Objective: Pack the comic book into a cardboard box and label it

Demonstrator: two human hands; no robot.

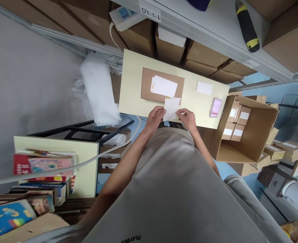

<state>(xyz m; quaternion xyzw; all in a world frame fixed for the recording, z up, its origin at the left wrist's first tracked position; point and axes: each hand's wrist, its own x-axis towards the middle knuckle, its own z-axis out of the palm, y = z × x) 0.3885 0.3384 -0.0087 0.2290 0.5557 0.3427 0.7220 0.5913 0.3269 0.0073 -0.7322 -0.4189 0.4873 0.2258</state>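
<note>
Between my two hands is a white paper label [171, 109] with a small yellow-orange mark at its top edge. My left hand [156, 117] pinches its left side, and my right hand [186, 117] grips the right side with fingertips. Just beyond lies a flat brown cardboard box [145, 82] on the pale yellow table [132, 71]; the label's top overlaps its near edge. Several white labels [164, 86] rest on the box in a loose stack. Farther right on the table are a white card [204, 87] and a blurred-out pink item [216, 107].
A large open carton [255, 135] holding several small labelled boxes stands right of the table. White packing wrap [98, 89] hangs at the left. Books [45, 165] fill the lower left, crossed by a white cable [108, 150]. A shelf [199, 30] with a utility knife [247, 27] runs above.
</note>
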